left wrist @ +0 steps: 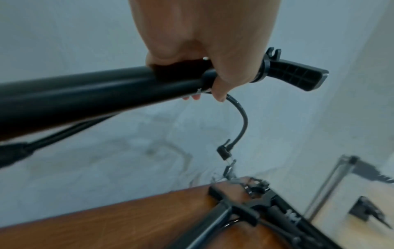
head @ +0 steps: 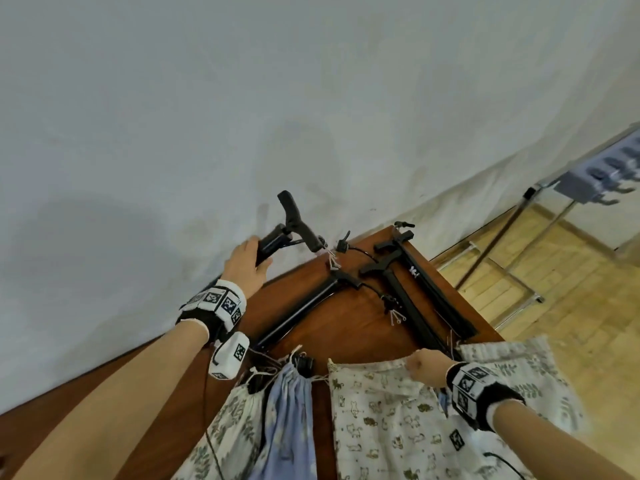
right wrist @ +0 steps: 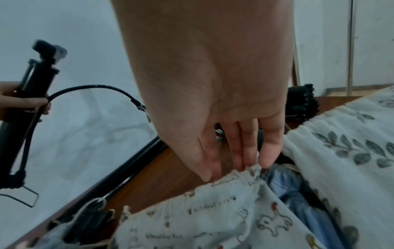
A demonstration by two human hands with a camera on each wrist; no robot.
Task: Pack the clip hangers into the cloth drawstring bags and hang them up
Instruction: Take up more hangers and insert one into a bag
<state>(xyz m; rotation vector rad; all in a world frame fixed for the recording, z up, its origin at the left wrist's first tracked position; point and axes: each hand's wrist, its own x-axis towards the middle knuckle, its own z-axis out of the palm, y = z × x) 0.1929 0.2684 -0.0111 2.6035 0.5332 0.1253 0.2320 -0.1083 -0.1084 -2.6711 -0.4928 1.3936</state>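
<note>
My left hand (head: 247,268) grips a black clip hanger (head: 298,223) by its tube and holds it up above the far edge of the wooden table (head: 346,337). In the left wrist view my fingers (left wrist: 224,80) wrap the hanger's tube (left wrist: 106,91) near its T-handle, and a black cord (left wrist: 241,121) with a small clip dangles below. My right hand (head: 424,370) pinches the top rim of a cat-print drawstring bag (head: 381,420). In the right wrist view the fingertips (right wrist: 245,160) sit on that bag's rim (right wrist: 213,215).
Three more black hangers (head: 408,292) lie on the table beside the wall. A leaf-print bag (head: 519,362) lies right of my right hand. A blue bag (head: 291,410) and another leaf-print bag (head: 235,427) sit cinched at the left. A metal rack (head: 502,244) stands on the floor.
</note>
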